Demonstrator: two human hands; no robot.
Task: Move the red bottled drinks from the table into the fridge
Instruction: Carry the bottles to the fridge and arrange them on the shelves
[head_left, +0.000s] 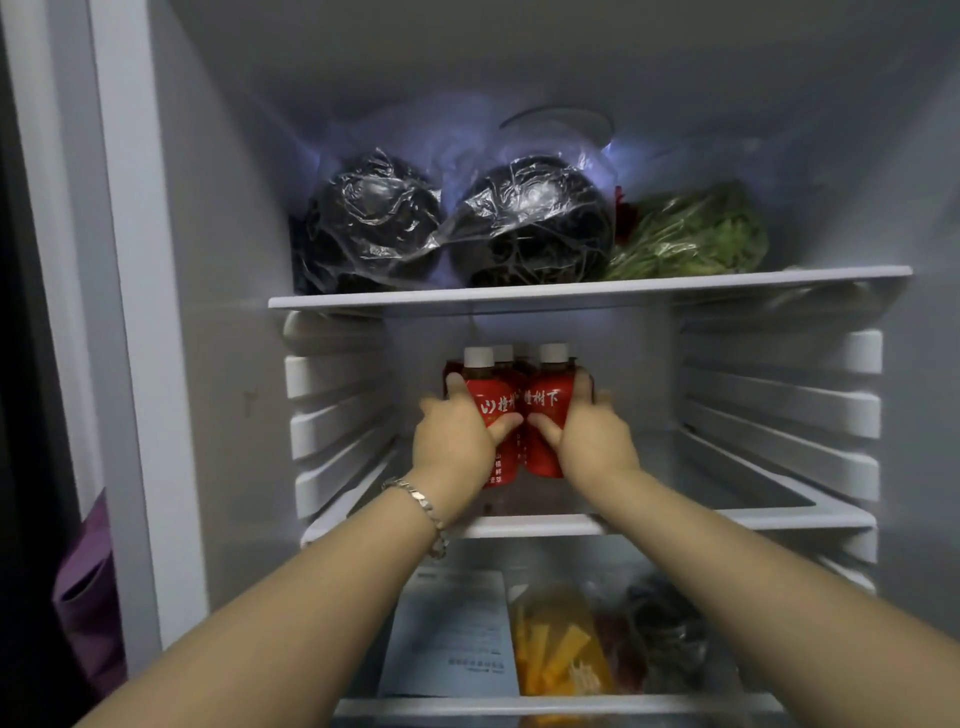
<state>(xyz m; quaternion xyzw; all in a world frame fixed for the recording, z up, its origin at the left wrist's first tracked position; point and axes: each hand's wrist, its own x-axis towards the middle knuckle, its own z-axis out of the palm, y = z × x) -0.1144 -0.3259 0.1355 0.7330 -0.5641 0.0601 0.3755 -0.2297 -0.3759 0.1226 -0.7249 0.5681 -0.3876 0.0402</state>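
Observation:
Both my arms reach into the open fridge, onto its middle glass shelf (727, 514). My left hand (457, 436) grips a red bottle with a white cap (491, 395). A second red bottle with a white cap (548, 410) stands upright beside it, gripped by my right hand (592, 436). The two bottles touch side by side. Behind them more red bottles (503, 358) stand at the back of the shelf, mostly hidden.
On the top shelf (587, 288) lie two dark round items in clear plastic (374, 218) and a bag of green vegetables (691, 234). Below are a white paper sheet (452, 634) and yellow and dark packets (566, 649). Ribbed rails line the fridge's side walls (779, 410).

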